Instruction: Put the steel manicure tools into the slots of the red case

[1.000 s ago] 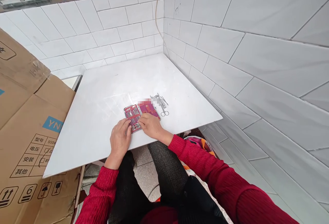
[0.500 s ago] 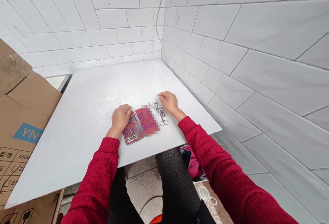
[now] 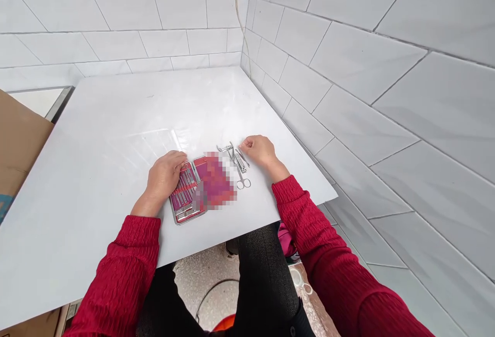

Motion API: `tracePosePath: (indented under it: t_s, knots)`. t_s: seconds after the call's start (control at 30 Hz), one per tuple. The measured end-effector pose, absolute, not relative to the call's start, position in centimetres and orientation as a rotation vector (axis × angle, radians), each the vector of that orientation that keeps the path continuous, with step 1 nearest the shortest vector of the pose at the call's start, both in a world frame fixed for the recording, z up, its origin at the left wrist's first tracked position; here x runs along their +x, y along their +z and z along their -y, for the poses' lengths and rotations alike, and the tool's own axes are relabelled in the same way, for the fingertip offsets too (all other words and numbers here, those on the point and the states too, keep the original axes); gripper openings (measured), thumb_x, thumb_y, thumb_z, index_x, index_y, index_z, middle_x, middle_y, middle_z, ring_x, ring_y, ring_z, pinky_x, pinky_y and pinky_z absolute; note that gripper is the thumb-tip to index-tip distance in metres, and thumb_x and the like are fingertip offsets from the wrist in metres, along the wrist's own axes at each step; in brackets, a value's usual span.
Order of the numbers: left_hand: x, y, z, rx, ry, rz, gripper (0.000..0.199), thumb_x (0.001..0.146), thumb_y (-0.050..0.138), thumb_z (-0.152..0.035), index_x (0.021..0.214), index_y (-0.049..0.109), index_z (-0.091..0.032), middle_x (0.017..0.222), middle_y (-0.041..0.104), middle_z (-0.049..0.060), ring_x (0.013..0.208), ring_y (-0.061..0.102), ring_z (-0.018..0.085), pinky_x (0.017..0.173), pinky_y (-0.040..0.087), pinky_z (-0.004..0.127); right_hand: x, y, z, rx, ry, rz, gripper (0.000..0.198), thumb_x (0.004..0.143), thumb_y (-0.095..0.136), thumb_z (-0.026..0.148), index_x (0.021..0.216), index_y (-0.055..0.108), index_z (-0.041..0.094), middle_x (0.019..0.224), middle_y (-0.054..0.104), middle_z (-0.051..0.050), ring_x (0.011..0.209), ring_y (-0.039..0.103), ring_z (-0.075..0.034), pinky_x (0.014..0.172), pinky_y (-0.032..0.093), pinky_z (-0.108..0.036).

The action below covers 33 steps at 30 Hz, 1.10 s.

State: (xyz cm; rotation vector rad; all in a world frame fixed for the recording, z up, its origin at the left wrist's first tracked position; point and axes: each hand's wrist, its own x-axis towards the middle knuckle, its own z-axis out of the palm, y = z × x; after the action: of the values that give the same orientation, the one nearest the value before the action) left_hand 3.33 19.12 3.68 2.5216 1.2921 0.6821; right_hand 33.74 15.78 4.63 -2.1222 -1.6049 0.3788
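Note:
A manicure set case (image 3: 189, 218) lies unfolded on the white table, its left half holding several slim metal tools in loops; the right half is blurred out. My left hand (image 3: 165, 174) is closed on the case's upper left edge, covering that corner. Right of the case lie small scissors (image 3: 243, 183), a nail clipper (image 3: 241, 161) and a plier-like cuticle nipper (image 3: 229, 151). Over the far end of these tools, my right hand (image 3: 261, 151) has its fingertips pinched together. Whatever is between them, if anything, is too small to make out.
The white table (image 3: 116, 105) meets a tiled wall (image 3: 371, 68) on the right and another at the back. A cardboard box (image 3: 19, 146) stands at the left edge. A thin cable (image 3: 240, 12) hangs in the corner.
The view has tipped downward and closer. My right hand has come down near the loose tools, with its fingers still pinched. My left hand stays at the case's edge.

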Motion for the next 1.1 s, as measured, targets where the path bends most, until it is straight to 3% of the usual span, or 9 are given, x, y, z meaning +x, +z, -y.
tracePosePath:
  t_s: [0.17,0.47,0.77,1.1]
  knots:
    - [3.0,3.9,-19.0,2.553,0.662,-1.238,0.035,0.093,0.036,-0.021,0.091,0.071,-0.024,0.109,0.071,0.004,0.107,0.064,0.022,0.089,0.052,0.036,33.8,5.0,-14.8,-2.161,0.367,1.655,0.019,0.085,0.06,0.032,0.076,0.072,0.021,0.08,0.072,-0.001,0.071,0.059,-0.015,0.061,0.035,-0.025]
    - [2.6,3.8,-17.7,2.547,0.638,-1.405,0.032,0.093,0.04,-0.03,0.089,0.071,-0.023,0.123,0.07,0.003,0.107,0.066,0.025,0.084,0.054,0.037,33.7,4.8,-14.2,-2.159,0.354,1.754,0.015,0.081,0.059,0.022,0.078,0.073,0.021,0.081,0.073,-0.002,0.07,0.059,-0.015,0.062,0.035,-0.026]
    - [2.5,3.5,-17.8,2.539,0.653,-1.343,0.032,0.09,0.04,-0.025,0.091,0.072,-0.024,0.12,0.071,0.003,0.11,0.066,0.024,0.087,0.054,0.037,33.1,5.1,-14.0,-2.265,0.197,1.874,0.02,0.084,0.056,0.016,0.08,0.075,0.02,0.083,0.074,-0.007,0.076,0.063,-0.019,0.065,0.037,-0.028]
    - [2.9,4.2,-17.1,2.571,0.614,-1.405,0.03,0.092,0.043,-0.031,0.087,0.071,-0.025,0.119,0.071,0.002,0.104,0.067,0.025,0.077,0.053,0.034,32.8,5.6,-13.4,-2.207,0.071,1.857,0.027,0.087,0.049,0.016,0.084,0.076,0.02,0.087,0.075,-0.006,0.076,0.063,-0.018,0.062,0.032,-0.029]
